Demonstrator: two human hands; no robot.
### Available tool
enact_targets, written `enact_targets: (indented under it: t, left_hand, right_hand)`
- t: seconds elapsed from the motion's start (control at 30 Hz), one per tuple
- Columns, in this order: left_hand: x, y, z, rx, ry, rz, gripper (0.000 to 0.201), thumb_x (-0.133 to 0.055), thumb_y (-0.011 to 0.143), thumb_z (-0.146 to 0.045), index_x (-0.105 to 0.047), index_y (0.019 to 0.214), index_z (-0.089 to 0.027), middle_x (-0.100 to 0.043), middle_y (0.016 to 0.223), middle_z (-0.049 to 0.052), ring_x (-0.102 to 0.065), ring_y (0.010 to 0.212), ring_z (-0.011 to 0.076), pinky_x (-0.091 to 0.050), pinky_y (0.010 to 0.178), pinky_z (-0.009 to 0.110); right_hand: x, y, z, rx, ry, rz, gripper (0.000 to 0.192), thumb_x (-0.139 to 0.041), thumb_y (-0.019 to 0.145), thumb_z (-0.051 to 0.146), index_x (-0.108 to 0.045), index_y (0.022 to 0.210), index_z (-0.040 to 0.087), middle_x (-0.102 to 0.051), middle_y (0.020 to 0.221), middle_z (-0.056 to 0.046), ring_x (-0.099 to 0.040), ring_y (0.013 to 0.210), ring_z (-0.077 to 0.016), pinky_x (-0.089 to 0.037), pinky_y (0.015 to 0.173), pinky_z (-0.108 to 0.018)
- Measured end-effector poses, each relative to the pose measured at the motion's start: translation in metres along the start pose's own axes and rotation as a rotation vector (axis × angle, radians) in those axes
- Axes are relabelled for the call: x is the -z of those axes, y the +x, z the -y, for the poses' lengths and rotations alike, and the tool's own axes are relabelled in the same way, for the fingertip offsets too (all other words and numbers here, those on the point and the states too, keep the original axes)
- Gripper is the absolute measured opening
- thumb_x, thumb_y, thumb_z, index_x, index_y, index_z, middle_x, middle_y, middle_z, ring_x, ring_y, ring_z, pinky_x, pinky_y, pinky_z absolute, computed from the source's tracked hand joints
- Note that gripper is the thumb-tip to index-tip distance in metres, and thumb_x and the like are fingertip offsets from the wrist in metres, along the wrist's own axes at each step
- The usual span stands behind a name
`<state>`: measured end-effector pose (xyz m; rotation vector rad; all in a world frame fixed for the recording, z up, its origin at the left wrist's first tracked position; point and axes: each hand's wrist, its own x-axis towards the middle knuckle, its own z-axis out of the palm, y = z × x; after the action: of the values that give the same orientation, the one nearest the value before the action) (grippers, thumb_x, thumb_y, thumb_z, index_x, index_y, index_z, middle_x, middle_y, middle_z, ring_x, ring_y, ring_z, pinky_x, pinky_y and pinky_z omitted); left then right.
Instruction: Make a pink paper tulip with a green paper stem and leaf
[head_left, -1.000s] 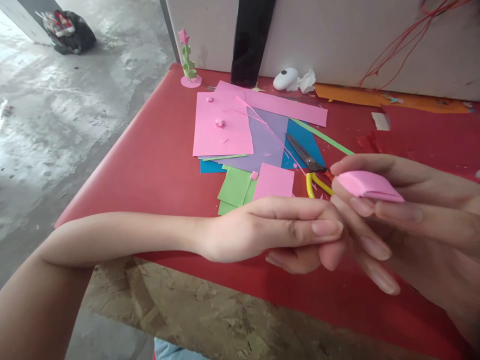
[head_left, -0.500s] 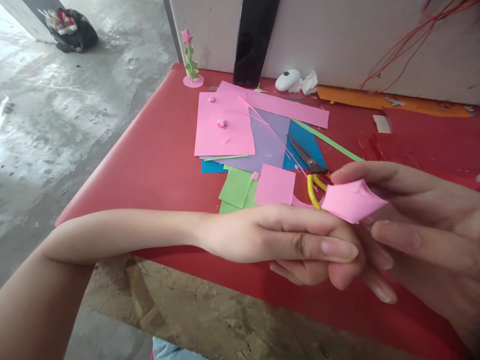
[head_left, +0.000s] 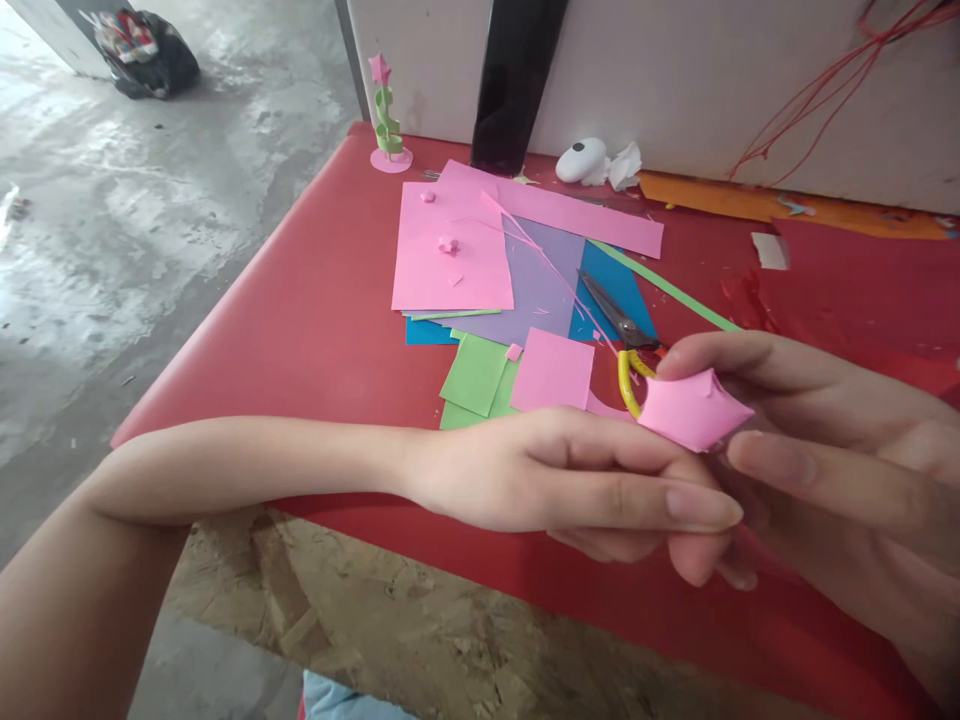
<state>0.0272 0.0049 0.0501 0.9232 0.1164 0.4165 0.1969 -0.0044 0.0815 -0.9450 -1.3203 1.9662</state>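
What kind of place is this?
Probably a paper-craft table in a workshop or garage: coloured paper sheets and yellow-handled scissors lie on a red table beside a bare concrete floor.

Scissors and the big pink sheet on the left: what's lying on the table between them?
In the head view, a lilac sheet lies between the scissors and the big pink sheet, with thin pink paper slivers trailing across it.

Both hands' fingers point(head_left: 697, 505) pinching pink paper star point(head_left: 694, 410), above red table point(head_left: 300, 330)
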Motion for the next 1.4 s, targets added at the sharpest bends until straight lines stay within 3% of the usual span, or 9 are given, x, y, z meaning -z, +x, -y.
enact_targets:
  t: [0.13,0.33,0.43,0.8,0.97,1.03,1.2,1.4]
  left_hand:
    - [0.000,-0.002,0.001,-0.024,-0.001,-0.017,0.029,-0.039,0.090,-0.008,-0.050,0.063,-0.012,-0.052,0.065,-0.002,-0.034,0.048,0.0026,-0.032,0.046,0.016]
    - [0.001,-0.001,0.004,-0.130,-0.011,0.023,0.032,-0.035,0.093,-0.012,-0.044,0.062,-0.015,-0.032,0.053,-0.007,-0.027,0.044,0.0039,-0.026,0.044,0.017]
    - [0.002,0.001,0.005,-0.163,-0.012,0.051,0.036,-0.031,0.095,-0.014,-0.040,0.060,-0.017,-0.029,0.052,-0.007,-0.026,0.043,0.0050,-0.027,0.045,0.019]
    - [0.006,-0.004,0.003,-0.027,0.027,0.101,0.037,-0.025,0.098,-0.035,-0.035,0.066,-0.020,-0.026,0.054,-0.006,-0.025,0.047,0.0094,-0.023,0.044,0.025]
    - [0.003,-0.004,0.000,-0.033,0.058,0.106,0.035,-0.023,0.099,-0.029,-0.035,0.067,-0.019,-0.028,0.057,-0.006,-0.025,0.047,0.0079,-0.022,0.043,0.025]
    - [0.000,-0.004,-0.003,-0.058,0.103,0.048,0.031,-0.027,0.098,-0.025,-0.037,0.069,-0.018,-0.032,0.060,-0.006,-0.026,0.047,0.0058,-0.021,0.042,0.023]
    - [-0.006,-0.005,-0.012,-0.197,0.349,-0.316,0.031,-0.036,0.094,-0.026,-0.042,0.066,-0.016,-0.036,0.056,-0.007,-0.033,0.050,0.0038,-0.031,0.050,0.021]
    - [-0.006,-0.007,-0.014,-0.341,0.690,-0.360,0.024,-0.042,0.092,-0.016,-0.044,0.068,-0.017,-0.042,0.061,-0.006,-0.035,0.051,0.0030,-0.032,0.046,0.017]
  right_hand:
    - [0.001,0.001,0.000,-0.017,0.041,-0.024,0.013,-0.068,0.078,0.031,-0.068,0.091,0.037,-0.065,0.058,0.005,-0.066,0.049,-0.0117,-0.051,0.040,-0.011]
    - [0.003,0.002,-0.001,-0.016,0.048,-0.112,0.015,-0.071,0.074,0.033,-0.069,0.088,0.036,-0.058,0.060,0.006,-0.055,0.040,-0.0067,-0.050,0.035,-0.012]
    - [0.003,0.002,-0.001,0.009,0.022,-0.122,0.013,-0.071,0.074,0.035,-0.070,0.087,0.035,-0.051,0.055,0.005,-0.053,0.042,-0.0075,-0.050,0.034,-0.012]
    - [0.001,0.003,-0.003,0.069,-0.043,-0.113,0.012,-0.070,0.075,0.037,-0.070,0.087,0.036,-0.050,0.053,0.004,-0.052,0.041,-0.0074,-0.047,0.031,-0.012]
    - [0.004,0.001,-0.003,0.102,-0.083,-0.101,0.013,-0.068,0.077,0.037,-0.070,0.090,0.036,-0.050,0.054,0.005,-0.052,0.040,-0.0075,-0.045,0.028,-0.013]
    - [0.007,0.000,-0.004,0.142,-0.114,-0.108,0.013,-0.066,0.080,0.035,-0.069,0.093,0.036,-0.052,0.055,0.004,-0.053,0.040,-0.0077,-0.045,0.029,-0.013]
    - [0.012,-0.003,-0.006,0.314,-0.249,-0.166,0.014,-0.062,0.084,0.032,-0.065,0.097,0.035,-0.056,0.059,0.004,-0.055,0.042,-0.0083,-0.046,0.032,-0.016]
    - [0.005,-0.005,-0.008,0.489,-0.552,-0.353,0.025,-0.069,0.076,0.020,-0.062,0.097,0.033,-0.062,0.080,0.003,-0.062,0.057,-0.0093,-0.056,0.048,-0.019]
